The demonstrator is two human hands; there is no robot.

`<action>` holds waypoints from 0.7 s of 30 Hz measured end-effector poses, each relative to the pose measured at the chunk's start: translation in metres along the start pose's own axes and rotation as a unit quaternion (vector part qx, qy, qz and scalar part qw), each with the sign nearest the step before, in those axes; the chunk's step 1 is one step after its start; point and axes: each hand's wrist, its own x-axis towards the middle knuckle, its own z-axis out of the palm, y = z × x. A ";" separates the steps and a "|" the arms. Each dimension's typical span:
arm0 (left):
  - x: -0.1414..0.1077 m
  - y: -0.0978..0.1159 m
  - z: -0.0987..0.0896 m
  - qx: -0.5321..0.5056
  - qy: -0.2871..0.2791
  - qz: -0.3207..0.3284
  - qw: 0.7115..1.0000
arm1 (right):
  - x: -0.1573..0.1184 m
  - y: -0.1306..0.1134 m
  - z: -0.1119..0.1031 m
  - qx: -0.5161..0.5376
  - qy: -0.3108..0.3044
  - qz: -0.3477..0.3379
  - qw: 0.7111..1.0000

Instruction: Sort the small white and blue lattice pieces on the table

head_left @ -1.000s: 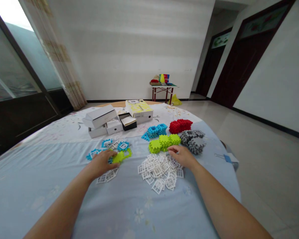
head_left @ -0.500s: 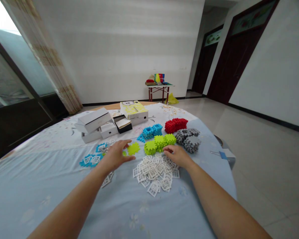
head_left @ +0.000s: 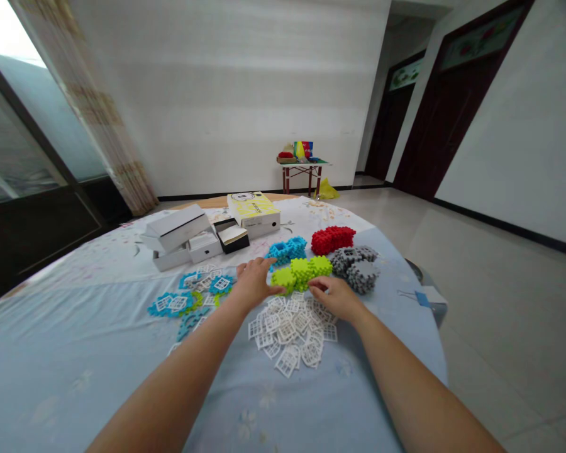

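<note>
My left hand [head_left: 255, 280] is at the left end of the row of lime-green gear-edged plastic pieces [head_left: 302, 270], its thumb and fingers apart around that end. Right behind its fingertips is a pile of blue gear-edged pieces [head_left: 288, 250]. My right hand [head_left: 332, 294] is closed, its fingertips curled together at the front of the lime-green row; what they hold, if anything, is hidden. Below and between the hands lies a heap of white window-shaped pieces [head_left: 290, 327]. Blue gear-edged frames [head_left: 172, 304] with white window pieces on them lie left of my left forearm.
Red pieces [head_left: 332, 239] and grey pieces [head_left: 363, 275] are stacked on the right. White boxes [head_left: 178, 228], an open black box [head_left: 233, 236] and a yellow-and-white box [head_left: 255, 212] stand at the back. A clip [head_left: 422, 298] sits at the table's right edge.
My left hand has moved right, from above the loose lime-green piece to the row's left end. That loose piece is no longer visible where it lay. My right hand has barely moved.
</note>
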 end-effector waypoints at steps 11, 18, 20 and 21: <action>-0.060 -0.083 -0.027 -0.026 0.072 -0.130 0.988 | -0.003 -0.003 0.002 -0.001 -0.015 0.006 1.000; -0.080 -0.118 -0.035 0.009 -0.003 -0.194 0.981 | -0.004 -0.001 0.004 -0.004 -0.018 0.017 1.000; -0.079 -0.111 -0.032 0.014 -0.011 -0.174 0.985 | -0.003 -0.001 0.005 -0.006 -0.020 0.017 1.000; -0.079 -0.106 -0.029 0.014 -0.015 -0.156 0.988 | -0.003 -0.001 0.005 -0.006 -0.021 0.017 1.000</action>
